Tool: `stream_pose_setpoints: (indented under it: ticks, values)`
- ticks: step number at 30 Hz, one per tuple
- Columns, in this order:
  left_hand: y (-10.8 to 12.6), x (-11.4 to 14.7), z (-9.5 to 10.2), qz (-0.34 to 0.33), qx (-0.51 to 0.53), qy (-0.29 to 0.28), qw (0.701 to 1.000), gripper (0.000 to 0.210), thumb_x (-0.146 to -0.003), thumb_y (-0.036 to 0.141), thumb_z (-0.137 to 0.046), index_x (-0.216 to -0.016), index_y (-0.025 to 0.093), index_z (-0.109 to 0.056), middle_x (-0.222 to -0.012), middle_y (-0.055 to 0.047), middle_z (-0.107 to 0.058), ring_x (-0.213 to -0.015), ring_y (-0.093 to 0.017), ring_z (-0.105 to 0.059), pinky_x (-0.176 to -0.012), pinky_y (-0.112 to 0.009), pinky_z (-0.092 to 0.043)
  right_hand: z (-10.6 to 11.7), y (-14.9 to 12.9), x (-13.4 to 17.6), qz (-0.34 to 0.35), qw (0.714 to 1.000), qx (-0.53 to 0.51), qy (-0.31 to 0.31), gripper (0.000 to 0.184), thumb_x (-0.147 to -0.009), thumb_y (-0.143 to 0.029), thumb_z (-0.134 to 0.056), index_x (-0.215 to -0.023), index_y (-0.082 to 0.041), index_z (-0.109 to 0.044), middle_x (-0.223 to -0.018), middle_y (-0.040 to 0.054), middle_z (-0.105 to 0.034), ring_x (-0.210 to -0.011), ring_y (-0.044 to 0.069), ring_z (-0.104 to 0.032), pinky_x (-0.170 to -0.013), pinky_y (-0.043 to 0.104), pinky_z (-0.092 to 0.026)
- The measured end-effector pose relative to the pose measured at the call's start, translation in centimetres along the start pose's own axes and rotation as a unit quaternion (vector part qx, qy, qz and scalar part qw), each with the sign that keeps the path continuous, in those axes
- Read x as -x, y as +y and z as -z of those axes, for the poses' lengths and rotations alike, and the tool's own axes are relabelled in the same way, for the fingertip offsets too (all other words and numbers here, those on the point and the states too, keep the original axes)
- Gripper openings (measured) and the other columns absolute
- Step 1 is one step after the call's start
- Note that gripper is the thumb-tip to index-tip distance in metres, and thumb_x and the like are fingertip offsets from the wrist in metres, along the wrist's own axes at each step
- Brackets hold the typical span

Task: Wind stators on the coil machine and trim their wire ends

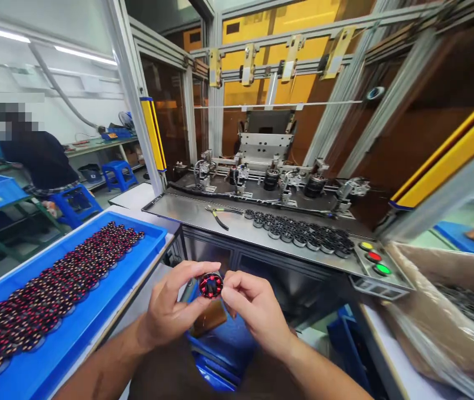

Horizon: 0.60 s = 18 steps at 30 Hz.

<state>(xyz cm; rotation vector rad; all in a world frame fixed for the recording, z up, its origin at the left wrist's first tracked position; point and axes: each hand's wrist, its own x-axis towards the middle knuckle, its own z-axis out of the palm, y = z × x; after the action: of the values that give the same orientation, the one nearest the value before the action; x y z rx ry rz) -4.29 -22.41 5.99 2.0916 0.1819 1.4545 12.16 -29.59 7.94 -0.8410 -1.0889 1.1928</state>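
A small round motor part [211,285], black with red segments inside and a thin metallic rim, is held up in front of my lap. My left hand [174,303] grips it from the left, index finger along the top and thumb below. From the other side my right hand [256,308] is closed in a pinch, its thumb and index finger touching the part's right edge. What lies between those right fingertips, possibly a wire, is hidden.
A blue tray [147,236] on the left holds rows of black-and-red parts. Ahead, black rings [303,230] and pliers [220,214] lie on the machine's metal ledge. Button panel [374,258] and lined carton [428,300] stand right. A person [39,158] sits far left.
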Motion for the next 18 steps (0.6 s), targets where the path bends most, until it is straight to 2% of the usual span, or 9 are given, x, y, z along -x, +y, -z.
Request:
stream_pose_setpoints:
  ticks: [2,5,7,8,10,13,15,18]
  values:
    - [0.4,0.1,-0.8,0.046,0.057,-0.001,0.997,0.075,-0.077,-0.001,-0.072,-0.14,0.03,-0.045,-0.122,-0.006,-0.072,-0.113,-0.017,-0.068,-0.097,-0.027,-0.056,1.4,-0.4,0.1,-0.032,0.996,-0.054,-0.056,0.039,-0.077,-0.048,-0.077,-0.059,-0.019,-0.056,-0.053,-0.0051,-0.048,-0.048,0.008,-0.037,-0.049,0.023,-0.031]
    - [1.1,0.4,-1.3,0.12,0.13,-0.008,0.984,0.08,-0.076,0.003,-0.076,-0.141,0.033,-0.04,-0.12,-0.004,-0.073,-0.105,-0.016,-0.071,-0.089,-0.022,-0.059,3.8,-0.5,0.3,-0.083,0.974,-0.091,-0.19,0.043,-0.066,-0.052,-0.083,-0.052,-0.019,-0.059,-0.047,-0.0027,-0.051,-0.042,0.009,-0.042,-0.043,0.022,-0.032]
    - [1.2,0.6,-1.2,0.129,0.136,-0.004,0.982,0.079,-0.077,0.005,-0.077,-0.141,0.033,-0.04,-0.119,-0.005,-0.074,-0.102,-0.016,-0.072,-0.086,-0.022,-0.06,4.6,0.2,0.6,-0.111,0.959,-0.092,-0.245,0.04,-0.059,-0.047,-0.089,-0.051,-0.017,-0.064,-0.047,0.0013,-0.057,-0.042,0.01,-0.048,-0.042,0.022,-0.035]
    - [1.1,0.7,-1.2,0.118,0.124,0.001,0.985,0.078,-0.077,0.004,-0.076,-0.141,0.032,-0.04,-0.119,-0.005,-0.074,-0.102,-0.016,-0.072,-0.086,-0.023,-0.059,4.6,0.8,0.8,-0.124,0.955,-0.097,-0.25,0.036,-0.059,-0.044,-0.089,-0.054,-0.016,-0.067,-0.049,0.0021,-0.059,-0.042,0.01,-0.05,-0.042,0.021,-0.036]
    - [0.8,0.8,-1.0,0.074,0.074,0.019,0.994,0.075,-0.077,0.001,-0.073,-0.14,0.029,-0.042,-0.118,-0.007,-0.074,-0.104,-0.017,-0.071,-0.089,-0.026,-0.059,3.5,2.4,1.4,-0.142,0.96,-0.117,-0.213,0.032,-0.065,-0.044,-0.087,-0.066,-0.017,-0.07,-0.054,0.0009,-0.062,-0.043,0.009,-0.052,-0.042,0.018,-0.038]
    - [0.4,0.6,-0.9,0.015,-0.011,0.033,0.999,0.067,-0.078,-0.002,-0.069,-0.135,0.026,-0.049,-0.114,-0.008,-0.074,-0.105,-0.018,-0.069,-0.09,-0.031,-0.058,0.4,4.3,2.4,-0.151,0.967,-0.165,-0.119,0.039,-0.071,-0.053,-0.082,-0.079,-0.018,-0.067,-0.063,0.0003,-0.066,-0.049,0.009,-0.057,-0.043,0.016,-0.042]
    - [0.3,0.4,-1.0,0.008,-0.048,0.031,0.998,0.06,-0.078,-0.001,-0.068,-0.13,0.025,-0.054,-0.11,-0.007,-0.074,-0.101,-0.018,-0.069,-0.089,-0.031,-0.058,-1.4,4.7,2.7,-0.165,0.962,-0.209,-0.064,0.043,-0.069,-0.054,-0.083,-0.077,-0.016,-0.064,-0.064,0.0018,-0.067,-0.049,0.009,-0.058,-0.042,0.016,-0.044]
    - [0.2,0.0,-1.2,-0.002,-0.071,0.037,0.997,0.06,-0.077,-0.001,-0.069,-0.13,0.024,-0.056,-0.108,-0.007,-0.074,-0.099,-0.018,-0.07,-0.088,-0.031,-0.058,-2.6,4.5,2.7,-0.198,0.947,-0.252,-0.011,0.039,-0.065,-0.042,-0.088,-0.069,-0.015,-0.062,-0.058,0.0017,-0.066,-0.042,0.007,-0.055,-0.039,0.014,-0.043]
